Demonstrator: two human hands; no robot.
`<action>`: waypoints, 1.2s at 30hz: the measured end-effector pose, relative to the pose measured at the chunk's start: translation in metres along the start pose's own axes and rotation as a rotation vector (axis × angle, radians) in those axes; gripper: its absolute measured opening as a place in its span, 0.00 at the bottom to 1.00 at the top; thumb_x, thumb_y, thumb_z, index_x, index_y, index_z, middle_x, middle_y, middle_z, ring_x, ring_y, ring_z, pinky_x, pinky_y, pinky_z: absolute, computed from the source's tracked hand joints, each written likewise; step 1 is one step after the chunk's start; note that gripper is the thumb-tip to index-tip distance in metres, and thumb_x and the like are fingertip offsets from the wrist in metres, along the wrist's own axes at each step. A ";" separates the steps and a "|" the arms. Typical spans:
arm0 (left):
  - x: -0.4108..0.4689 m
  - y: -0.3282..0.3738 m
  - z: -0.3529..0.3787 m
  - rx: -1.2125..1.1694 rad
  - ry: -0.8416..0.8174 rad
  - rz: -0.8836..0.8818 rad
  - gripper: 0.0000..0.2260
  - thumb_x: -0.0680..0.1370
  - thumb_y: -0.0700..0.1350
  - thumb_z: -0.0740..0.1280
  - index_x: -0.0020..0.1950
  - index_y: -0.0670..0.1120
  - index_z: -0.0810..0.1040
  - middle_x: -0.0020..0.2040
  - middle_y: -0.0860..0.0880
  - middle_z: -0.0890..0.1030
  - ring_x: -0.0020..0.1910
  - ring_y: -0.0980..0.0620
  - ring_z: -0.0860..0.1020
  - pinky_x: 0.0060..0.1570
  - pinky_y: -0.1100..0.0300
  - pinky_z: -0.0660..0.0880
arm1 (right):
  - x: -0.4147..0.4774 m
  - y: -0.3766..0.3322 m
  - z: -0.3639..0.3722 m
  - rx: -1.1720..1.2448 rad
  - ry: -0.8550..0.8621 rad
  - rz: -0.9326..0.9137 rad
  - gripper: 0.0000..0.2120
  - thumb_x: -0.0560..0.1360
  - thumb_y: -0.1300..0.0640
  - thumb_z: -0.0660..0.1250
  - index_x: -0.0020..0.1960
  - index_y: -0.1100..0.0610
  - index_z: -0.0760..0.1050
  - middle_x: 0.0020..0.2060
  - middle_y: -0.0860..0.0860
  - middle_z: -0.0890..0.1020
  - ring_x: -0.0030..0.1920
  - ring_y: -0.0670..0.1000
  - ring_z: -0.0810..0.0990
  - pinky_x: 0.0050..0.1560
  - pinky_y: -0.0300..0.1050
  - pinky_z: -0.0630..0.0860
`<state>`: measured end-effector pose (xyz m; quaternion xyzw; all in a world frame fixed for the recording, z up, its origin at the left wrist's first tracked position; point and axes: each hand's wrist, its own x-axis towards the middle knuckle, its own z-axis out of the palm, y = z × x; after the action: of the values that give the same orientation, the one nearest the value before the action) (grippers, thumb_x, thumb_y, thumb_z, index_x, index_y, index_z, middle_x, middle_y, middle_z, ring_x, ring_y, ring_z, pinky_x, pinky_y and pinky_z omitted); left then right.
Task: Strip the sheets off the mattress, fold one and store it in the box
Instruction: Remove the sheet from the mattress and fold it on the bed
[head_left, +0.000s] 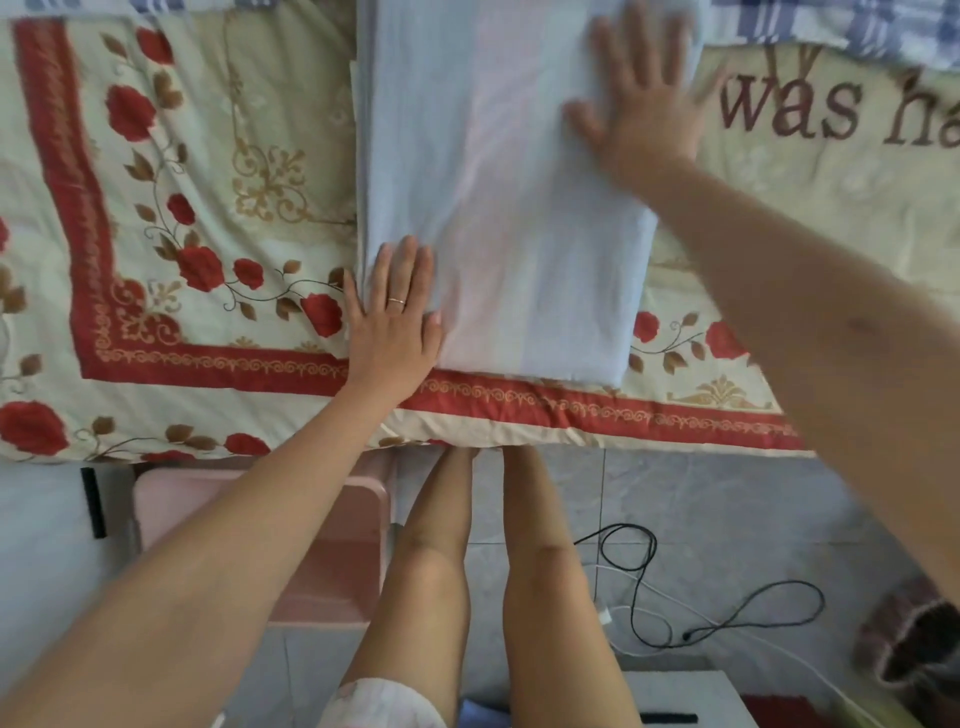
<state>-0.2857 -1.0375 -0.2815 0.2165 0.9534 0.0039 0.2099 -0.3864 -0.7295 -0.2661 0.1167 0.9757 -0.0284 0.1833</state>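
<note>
A pale blue and pink striped sheet (509, 208) lies folded into a long band across the bed, running away from me. My left hand (395, 322) presses flat on its near left corner, fingers straight, a ring on one finger. My right hand (644, 109) lies flat with spread fingers on the far right part of the folded sheet. Under it a cream bedcover (208, 171) with red roses and a red border covers the mattress.
A pink plastic stool (322, 545) stands at the bed's edge on the left. Black and white cables (649, 587) lie on the tiled floor to the right. A blue checked cloth (841, 26) is at the far side. My bare legs stand against the bed edge.
</note>
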 end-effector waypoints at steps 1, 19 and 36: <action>-0.001 0.003 -0.003 -0.009 0.008 -0.007 0.28 0.79 0.52 0.46 0.78 0.48 0.43 0.78 0.48 0.46 0.77 0.46 0.44 0.72 0.37 0.44 | 0.000 0.009 -0.011 0.069 0.004 0.154 0.31 0.77 0.36 0.47 0.77 0.43 0.42 0.77 0.48 0.45 0.76 0.60 0.44 0.70 0.70 0.41; 0.220 -0.022 -0.120 -0.243 0.090 -0.036 0.28 0.81 0.51 0.53 0.78 0.51 0.44 0.78 0.50 0.41 0.76 0.43 0.50 0.71 0.39 0.53 | 0.074 0.020 -0.070 -0.026 0.157 -0.221 0.28 0.80 0.53 0.53 0.77 0.52 0.49 0.77 0.51 0.52 0.77 0.54 0.49 0.75 0.59 0.46; 0.126 -0.090 -0.062 0.367 0.188 0.775 0.36 0.71 0.28 0.50 0.78 0.44 0.45 0.78 0.46 0.45 0.77 0.48 0.48 0.73 0.45 0.47 | -0.066 0.062 0.046 -0.201 0.164 -0.847 0.35 0.74 0.65 0.53 0.78 0.52 0.45 0.77 0.48 0.49 0.75 0.51 0.53 0.76 0.52 0.45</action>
<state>-0.4511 -1.0618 -0.2846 0.5908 0.8015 -0.0677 0.0635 -0.2955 -0.6879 -0.2853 -0.3099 0.9467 0.0035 0.0878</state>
